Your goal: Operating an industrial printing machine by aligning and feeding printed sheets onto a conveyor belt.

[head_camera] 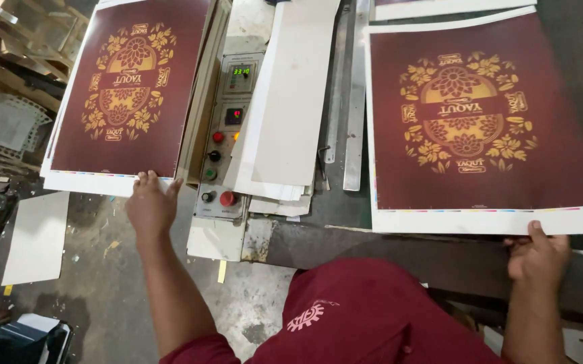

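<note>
Head view: the left hand (150,205) rests flat, fingers spread, on the near white edge of a maroon printed sheet (126,87) topping the left stack, gripping nothing. The right hand (537,256) pinches the near white margin of a matching sheet (487,121), thumb on top, at its right corner. Between the 2 sheets stand a control panel (224,135) with buttons and loose white card strips (285,108).

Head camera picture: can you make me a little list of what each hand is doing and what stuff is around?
left hand: fingers rest on the near white edge of the left printed stack
right hand: grips the near white edge of the right printed sheet, thumb on top
prints: dark maroon with a gold flower design
between them: control panel with red, black and green knobs and two small lit displays
beside panel: pile of plain white sheets
floor: one white sheet
</note>
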